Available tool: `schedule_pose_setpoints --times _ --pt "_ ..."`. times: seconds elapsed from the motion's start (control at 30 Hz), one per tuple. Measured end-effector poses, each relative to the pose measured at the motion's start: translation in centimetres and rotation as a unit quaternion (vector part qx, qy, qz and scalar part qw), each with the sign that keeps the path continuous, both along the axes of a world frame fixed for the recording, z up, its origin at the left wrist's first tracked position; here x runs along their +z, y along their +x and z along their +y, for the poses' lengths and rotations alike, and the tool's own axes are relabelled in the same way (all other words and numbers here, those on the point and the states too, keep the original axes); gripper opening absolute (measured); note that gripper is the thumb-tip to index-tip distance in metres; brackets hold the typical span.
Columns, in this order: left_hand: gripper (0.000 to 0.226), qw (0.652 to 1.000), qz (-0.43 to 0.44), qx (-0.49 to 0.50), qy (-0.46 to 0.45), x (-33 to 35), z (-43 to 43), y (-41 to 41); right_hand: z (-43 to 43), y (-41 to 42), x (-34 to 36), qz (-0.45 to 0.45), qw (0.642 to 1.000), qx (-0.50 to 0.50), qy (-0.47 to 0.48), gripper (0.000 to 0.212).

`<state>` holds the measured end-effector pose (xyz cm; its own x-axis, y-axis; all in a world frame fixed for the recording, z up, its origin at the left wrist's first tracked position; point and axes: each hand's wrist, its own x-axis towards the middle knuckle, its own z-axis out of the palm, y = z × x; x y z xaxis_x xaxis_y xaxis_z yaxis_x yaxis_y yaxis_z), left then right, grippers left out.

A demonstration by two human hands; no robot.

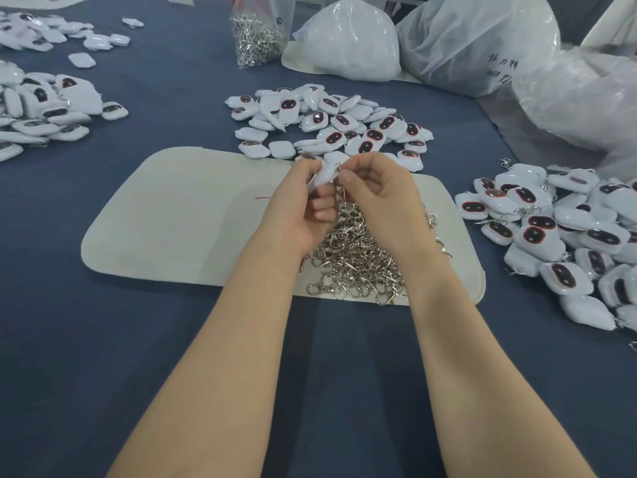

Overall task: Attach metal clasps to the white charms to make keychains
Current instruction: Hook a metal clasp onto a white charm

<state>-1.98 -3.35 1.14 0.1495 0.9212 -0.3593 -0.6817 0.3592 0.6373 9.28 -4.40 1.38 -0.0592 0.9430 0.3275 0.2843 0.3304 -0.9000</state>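
Note:
My left hand [303,205] grips a white charm [325,174] above the cream mat [179,219]. Against the charm's top edge my right hand [375,191] pinches a metal clasp [342,188], which hangs down between the two hands. Under my wrists lies a heap of loose silver clasps [358,257] on the mat. A pile of white charms with dark oval faces [331,122] sits just beyond the mat. At the right lies another pile of charms [565,232], some with clasps on them.
More charm piles [44,108] lie at the far left on the blue cloth. A clear bag of clasps [256,32] stands at the back centre. Big white plastic bags [482,46] fill the back right. A short red thread [263,198] lies on the mat.

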Motion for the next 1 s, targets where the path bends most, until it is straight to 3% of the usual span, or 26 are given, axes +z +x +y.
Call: schedule_pose_setpoints --times 0.1,0.2,0.33,0.47,0.73,0.77,0.83,1.0 --pt "0.024 0.998 0.048 0.029 0.015 -0.1 0.0 0.2 0.1 -0.1 -0.2 -0.025 1.000 -0.015 -0.009 0.017" --pt "0.018 0.973 0.191 0.107 0.072 -0.1 -0.1 0.4 0.1 0.0 -0.3 -0.032 0.999 -0.013 -0.023 0.010" --pt "0.017 0.907 0.344 0.194 0.145 0.0 -0.3 0.7 0.0 0.2 -0.2 -0.022 0.999 -0.013 -0.029 0.007" --pt "0.020 0.843 0.420 0.229 0.245 -0.2 -0.8 1.0 0.2 0.6 -0.2 -0.014 0.999 0.002 -0.052 0.013" --pt "0.013 0.697 0.592 0.201 0.352 -1.0 -0.8 0.7 0.8 1.5 -0.7 0.015 0.993 0.044 -0.109 0.021" --pt "0.013 0.694 0.593 0.202 0.354 -1.0 -0.8 0.8 0.9 1.5 -0.7 0.039 0.991 0.046 -0.116 0.020" --pt "0.012 0.726 0.557 0.212 0.344 -0.8 -0.8 0.9 0.8 1.3 -0.7 0.088 0.988 0.045 -0.121 0.017" --pt "0.014 0.888 0.381 0.175 0.188 -0.4 -0.1 0.7 0.4 0.7 -0.4 0.102 0.988 0.048 -0.109 0.010"
